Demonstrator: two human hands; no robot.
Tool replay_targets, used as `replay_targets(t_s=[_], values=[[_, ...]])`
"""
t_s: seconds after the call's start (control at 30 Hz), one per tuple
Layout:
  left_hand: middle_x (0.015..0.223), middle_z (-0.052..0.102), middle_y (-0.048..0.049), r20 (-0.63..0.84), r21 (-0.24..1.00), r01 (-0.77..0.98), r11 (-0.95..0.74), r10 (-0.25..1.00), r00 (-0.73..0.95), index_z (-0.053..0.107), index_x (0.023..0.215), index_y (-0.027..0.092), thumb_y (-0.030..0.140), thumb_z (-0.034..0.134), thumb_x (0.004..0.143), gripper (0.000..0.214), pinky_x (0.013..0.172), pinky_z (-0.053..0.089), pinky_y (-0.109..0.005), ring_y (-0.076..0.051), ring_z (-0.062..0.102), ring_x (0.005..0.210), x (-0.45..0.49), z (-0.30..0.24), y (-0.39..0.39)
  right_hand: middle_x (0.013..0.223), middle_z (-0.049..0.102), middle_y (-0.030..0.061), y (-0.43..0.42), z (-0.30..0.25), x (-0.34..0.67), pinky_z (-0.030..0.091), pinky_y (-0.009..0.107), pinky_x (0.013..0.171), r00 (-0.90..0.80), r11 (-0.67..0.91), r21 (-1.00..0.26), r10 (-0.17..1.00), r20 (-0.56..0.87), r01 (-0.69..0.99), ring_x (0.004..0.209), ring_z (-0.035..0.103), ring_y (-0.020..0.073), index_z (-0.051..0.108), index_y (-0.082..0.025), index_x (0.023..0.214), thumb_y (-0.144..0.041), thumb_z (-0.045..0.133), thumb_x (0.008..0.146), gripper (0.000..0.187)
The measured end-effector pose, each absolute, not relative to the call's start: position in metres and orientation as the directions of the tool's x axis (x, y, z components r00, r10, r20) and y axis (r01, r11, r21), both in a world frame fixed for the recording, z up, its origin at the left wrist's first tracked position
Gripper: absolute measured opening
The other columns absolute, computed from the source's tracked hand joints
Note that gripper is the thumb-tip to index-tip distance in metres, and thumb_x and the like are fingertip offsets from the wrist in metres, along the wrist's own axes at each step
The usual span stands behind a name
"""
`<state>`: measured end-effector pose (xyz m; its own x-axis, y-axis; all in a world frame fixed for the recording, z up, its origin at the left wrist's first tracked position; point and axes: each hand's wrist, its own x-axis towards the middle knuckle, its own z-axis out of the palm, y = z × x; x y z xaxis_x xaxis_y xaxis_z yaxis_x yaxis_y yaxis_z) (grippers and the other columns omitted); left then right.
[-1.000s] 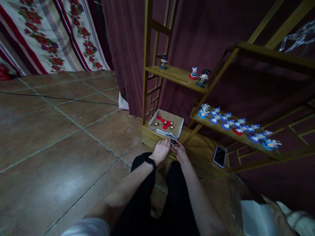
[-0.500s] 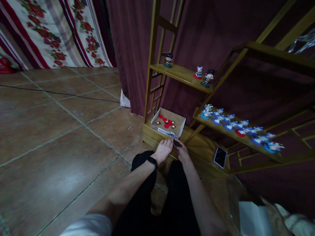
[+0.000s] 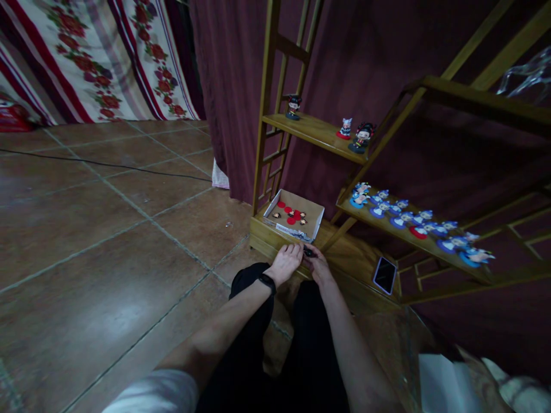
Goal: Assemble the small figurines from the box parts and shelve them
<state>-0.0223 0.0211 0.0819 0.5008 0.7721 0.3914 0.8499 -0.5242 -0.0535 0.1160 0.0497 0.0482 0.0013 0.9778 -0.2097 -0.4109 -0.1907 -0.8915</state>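
Observation:
Both hands meet just in front of an open shallow box (image 3: 316, 213) on the low shelf. My right hand (image 3: 317, 264) is closed around a small dark figurine piece (image 3: 309, 252), mostly covered by the fingers. Against it, with fingers curled, is my left hand (image 3: 288, 261), a black band on its wrist; whatever its fingertips grip is hidden. Inside the box lie several red discs (image 3: 291, 221) and several small figurine heads (image 3: 303, 214).
Dark-haired figurines (image 3: 363, 136) and a small one on a red base (image 3: 345, 128) stand on the upper shelf (image 3: 314, 131). Several blue-and-white figurines (image 3: 403, 219) line the right shelf. A phone (image 3: 384, 275) lies at the low shelf's right end. A black cable (image 3: 107, 165) crosses the tiled floor.
The view has shifted very slightly. Both hands stay together in front of the box, with the dark piece turned a little at the fingertips.

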Motion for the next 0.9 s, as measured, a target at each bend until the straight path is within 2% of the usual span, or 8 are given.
replay_targets(t_s=[0.47, 0.6, 0.73, 0.9], values=[[0.107, 0.054, -0.0159, 0.372, -0.086, 0.843, -0.532, 0.767, 0.522, 0.037, 0.129, 0.009, 0.006, 0.033, 0.084, 0.045, 0.078, 0.038, -0.035, -0.022, 0.052, 0.094, -0.021, 0.082, 0.021, 0.087, 0.068, -0.0047, 0.050, 0.046, 0.117, 0.051, 0.025, 0.067, 0.004, -0.210, -0.904, 0.974, -0.228, -0.372, 0.078, 0.062, 0.0127, 0.065, -0.026, 0.084, -0.014, 0.069, 0.049, 0.037], [0.106, 0.055, -0.0154, 0.358, -0.059, 0.839, -0.540, 0.773, 0.523, 0.036, 0.129, 0.011, 0.005, 0.034, 0.083, 0.047, 0.080, 0.039, -0.035, -0.022, 0.052, 0.095, -0.021, 0.081, 0.022, 0.088, 0.069, -0.0042, 0.051, 0.044, 0.117, 0.051, 0.025, 0.068, 0.019, -0.219, -0.904, 0.970, -0.243, -0.367, 0.077, 0.063, 0.0132, 0.064, -0.026, 0.086, -0.012, 0.068, 0.049, 0.040], [0.108, 0.055, -0.0153, 0.329, 0.063, 0.848, -0.526, 0.813, 0.480, 0.038, 0.128, 0.012, 0.008, 0.037, 0.083, 0.045, 0.083, 0.039, -0.035, -0.022, 0.053, 0.097, -0.023, 0.078, 0.025, 0.085, 0.069, -0.0037, 0.051, 0.043, 0.118, 0.051, 0.027, 0.070, 0.004, -0.237, -0.896, 0.966, -0.258, -0.374, 0.076, 0.063, 0.0133, 0.064, -0.025, 0.085, -0.011, 0.069, 0.048, 0.039], [0.110, 0.054, -0.0131, 0.293, 0.327, 0.804, -0.497, 0.862, 0.414, 0.041, 0.125, 0.013, 0.018, 0.045, 0.082, 0.043, 0.086, 0.042, -0.031, -0.021, 0.053, 0.102, -0.028, 0.077, 0.032, 0.082, 0.069, -0.0019, 0.051, 0.041, 0.119, 0.050, 0.031, 0.074, -0.040, -0.244, -0.893, 0.968, -0.247, -0.379, 0.075, 0.063, 0.0139, 0.062, -0.022, 0.084, -0.015, 0.072, 0.050, 0.036]])
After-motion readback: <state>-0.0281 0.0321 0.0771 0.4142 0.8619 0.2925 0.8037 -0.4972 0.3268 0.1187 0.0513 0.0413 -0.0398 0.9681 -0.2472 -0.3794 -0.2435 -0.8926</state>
